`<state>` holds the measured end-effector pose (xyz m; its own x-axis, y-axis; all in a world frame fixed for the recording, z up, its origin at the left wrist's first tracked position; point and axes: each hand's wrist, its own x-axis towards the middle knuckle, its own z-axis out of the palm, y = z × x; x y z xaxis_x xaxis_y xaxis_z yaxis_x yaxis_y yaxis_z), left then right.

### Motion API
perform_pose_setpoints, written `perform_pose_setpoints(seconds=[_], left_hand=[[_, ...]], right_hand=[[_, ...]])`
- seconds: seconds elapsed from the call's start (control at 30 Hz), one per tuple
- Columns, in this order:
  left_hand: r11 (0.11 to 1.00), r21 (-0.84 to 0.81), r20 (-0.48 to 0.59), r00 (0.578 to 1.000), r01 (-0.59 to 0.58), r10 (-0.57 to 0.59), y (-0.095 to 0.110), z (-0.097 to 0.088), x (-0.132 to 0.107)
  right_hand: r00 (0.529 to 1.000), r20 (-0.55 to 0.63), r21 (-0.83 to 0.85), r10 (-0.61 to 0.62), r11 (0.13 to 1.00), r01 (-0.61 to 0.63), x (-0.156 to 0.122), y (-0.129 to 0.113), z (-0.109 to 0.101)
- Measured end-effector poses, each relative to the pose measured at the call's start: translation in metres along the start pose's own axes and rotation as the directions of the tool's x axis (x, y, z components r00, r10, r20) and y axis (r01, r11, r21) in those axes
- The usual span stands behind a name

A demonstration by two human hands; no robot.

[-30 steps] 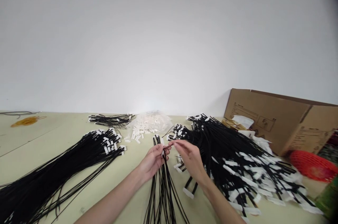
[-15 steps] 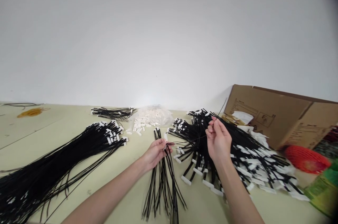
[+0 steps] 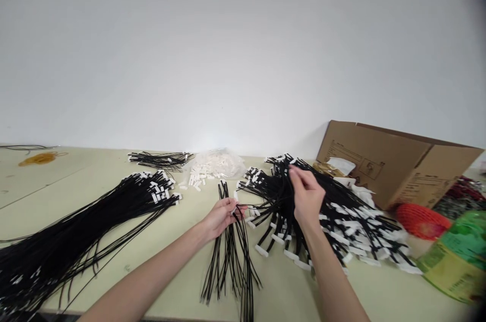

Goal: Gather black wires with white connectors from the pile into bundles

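Well, the left hand clamps wires that reach toward the tabletop's near edge; the right hand's fingertips press together (on what, I cannot tell).

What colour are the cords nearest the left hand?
Black. The cords by the left hand show best in the head view.

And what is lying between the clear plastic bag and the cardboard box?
In the head view, white-tipped black cables lie between the bag and the box; close to the box are some white and gold-coloured items.
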<state>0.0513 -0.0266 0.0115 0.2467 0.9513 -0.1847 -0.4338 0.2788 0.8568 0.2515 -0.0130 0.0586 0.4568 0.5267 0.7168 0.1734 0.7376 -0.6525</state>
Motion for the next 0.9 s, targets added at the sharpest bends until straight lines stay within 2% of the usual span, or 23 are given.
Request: perform_pose_setpoints(seconds=[0.03,0.07,0.13,0.17,0.23,0.43,0.9], left_hand=[[1.0,0.009,0.005,1.0,-0.012,0.012,-0.001,-0.001,0.001],[1.0,0.016,0.013,1.0,-0.024,0.024,-0.002,-0.002,0.002],[0.998,0.029,0.041,0.998,-0.054,0.053,-0.003,-0.004,0.003],[0.997,0.038,0.061,0.996,-0.07,0.068,-0.003,-0.006,0.003],[0.993,0.057,0.105,0.99,-0.105,0.098,-0.003,-0.008,0.004],[0.986,0.099,0.161,0.98,-0.136,0.119,-0.002,-0.01,0.005],[0.983,0.105,0.159,0.978,-0.151,0.133,0.001,-0.01,0.005]], right_hand=[[0.985,0.141,-0.109,-0.095,0.988,0.111,-0.003,-0.001,0.002],[0.941,0.297,-0.186,-0.16,0.957,0.222,-0.007,-0.001,0.005],[0.816,0.541,-0.251,-0.204,0.887,0.388,-0.015,-0.002,0.01],[0.764,0.611,-0.259,-0.206,0.86,0.439,-0.018,-0.002,0.013],[0.711,0.672,-0.264,-0.207,0.83,0.491,-0.022,-0.002,0.016],[0.676,0.7,-0.245,-0.232,0.811,0.532,-0.023,0.0,0.015],[0.668,0.712,-0.209,-0.217,0.842,0.497,-0.02,0.0,0.013]])
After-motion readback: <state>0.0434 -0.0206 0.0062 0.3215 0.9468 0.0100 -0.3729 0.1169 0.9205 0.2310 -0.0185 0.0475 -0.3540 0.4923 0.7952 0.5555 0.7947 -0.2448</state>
